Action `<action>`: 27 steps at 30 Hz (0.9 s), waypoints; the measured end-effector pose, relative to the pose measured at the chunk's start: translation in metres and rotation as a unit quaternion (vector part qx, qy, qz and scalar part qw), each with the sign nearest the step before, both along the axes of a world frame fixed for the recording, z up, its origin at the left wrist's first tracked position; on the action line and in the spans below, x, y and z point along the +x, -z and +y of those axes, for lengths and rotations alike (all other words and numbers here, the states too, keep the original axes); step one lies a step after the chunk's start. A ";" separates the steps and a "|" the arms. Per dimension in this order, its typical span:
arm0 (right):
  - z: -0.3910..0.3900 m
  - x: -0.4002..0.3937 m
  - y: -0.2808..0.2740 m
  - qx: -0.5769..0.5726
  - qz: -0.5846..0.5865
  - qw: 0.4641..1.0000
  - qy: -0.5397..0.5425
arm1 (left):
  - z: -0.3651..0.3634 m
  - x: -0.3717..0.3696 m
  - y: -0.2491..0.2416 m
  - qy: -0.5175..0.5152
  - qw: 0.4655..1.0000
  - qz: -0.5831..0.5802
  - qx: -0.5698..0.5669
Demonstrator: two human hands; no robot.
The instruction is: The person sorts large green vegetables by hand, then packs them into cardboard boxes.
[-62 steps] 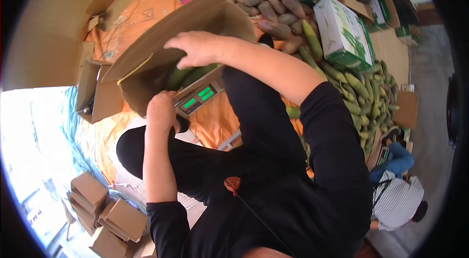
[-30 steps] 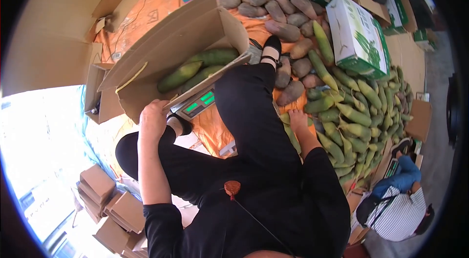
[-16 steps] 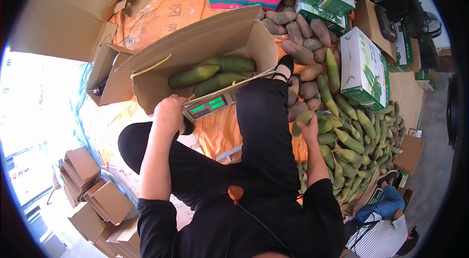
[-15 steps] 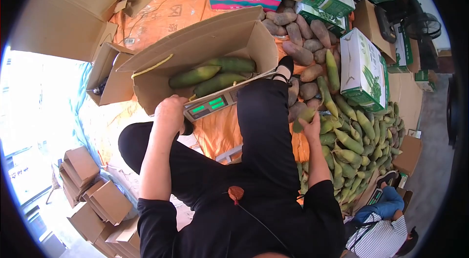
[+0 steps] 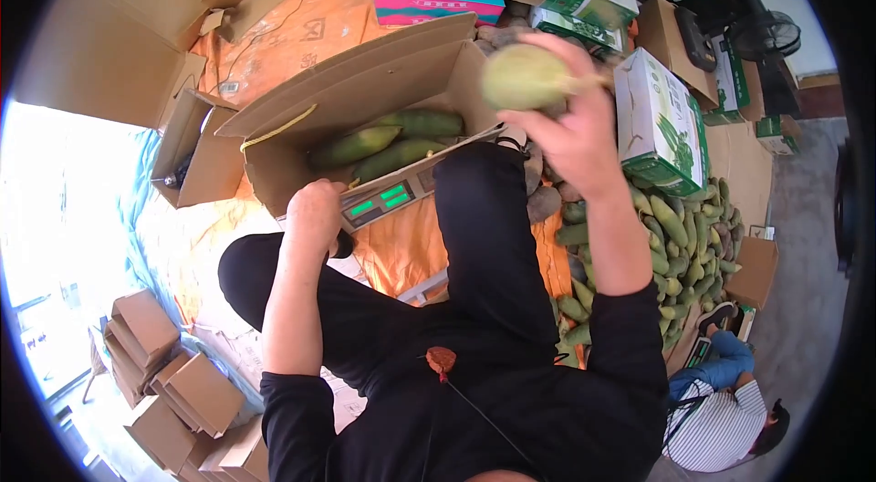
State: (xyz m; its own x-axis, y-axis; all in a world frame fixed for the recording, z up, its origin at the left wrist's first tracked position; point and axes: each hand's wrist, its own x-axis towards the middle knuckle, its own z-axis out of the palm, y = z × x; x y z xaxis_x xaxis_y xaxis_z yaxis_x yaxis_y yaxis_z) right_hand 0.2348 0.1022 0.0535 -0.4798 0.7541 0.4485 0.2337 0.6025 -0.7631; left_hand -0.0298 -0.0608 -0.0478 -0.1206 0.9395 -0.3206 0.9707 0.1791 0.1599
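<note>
While the left hand [image 5: 315, 213] grips the cardboard box [image 5: 365, 108] holding three green cobs [image 5: 392, 140] on the scale [image 5: 383, 199], the right hand [image 5: 575, 130], previously at the pile [image 5: 675, 235], now clasps a raised cob [image 5: 527, 78].

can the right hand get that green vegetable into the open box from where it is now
Probably yes. The right hand holds the vegetable raised just beside the box, whose open side faces it. Nothing lies between; the left hand grips the near edge, clear of the path.
</note>
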 end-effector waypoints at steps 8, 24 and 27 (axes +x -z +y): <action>-0.002 -0.088 0.069 0.168 -0.365 0.916 0.019 | 0.000 -0.002 0.003 0.017 1.000 -0.012 0.022; -0.007 0.159 0.238 -0.302 -0.046 0.894 0.328 | 0.005 0.007 -0.009 -0.028 0.998 -0.060 0.017; -0.026 0.214 0.265 -0.574 0.087 0.720 0.380 | 0.005 0.008 -0.010 -0.026 0.997 -0.059 0.030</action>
State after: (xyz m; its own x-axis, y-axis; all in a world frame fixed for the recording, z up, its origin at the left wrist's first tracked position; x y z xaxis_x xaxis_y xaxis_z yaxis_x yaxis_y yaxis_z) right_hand 0.4488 0.0759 -0.2114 0.2562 0.6903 -0.6766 0.0036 -0.7007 -0.7135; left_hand -0.0219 -0.0563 -0.0381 -0.1333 0.9511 -0.2787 0.9341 0.2145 0.2852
